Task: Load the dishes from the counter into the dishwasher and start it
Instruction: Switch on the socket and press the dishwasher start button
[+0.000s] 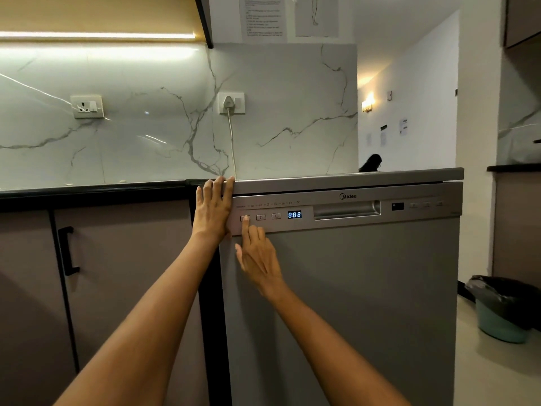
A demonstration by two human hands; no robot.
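One straight right-hand (257, 253) finger presses the dishwasher (351, 288) button (245, 218), left hand (213, 209) flat beside; slipping might mis-set the programme.

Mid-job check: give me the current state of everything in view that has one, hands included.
dishwasher door: closed.
display: lit, showing 8:88.
left hand: flat, fingers straight, resting on the dishwasher's top left corner.
right hand: index finger on the leftmost button.
plug: in its wall socket.
cabinet door: closed.
bin: lined with a black bag.
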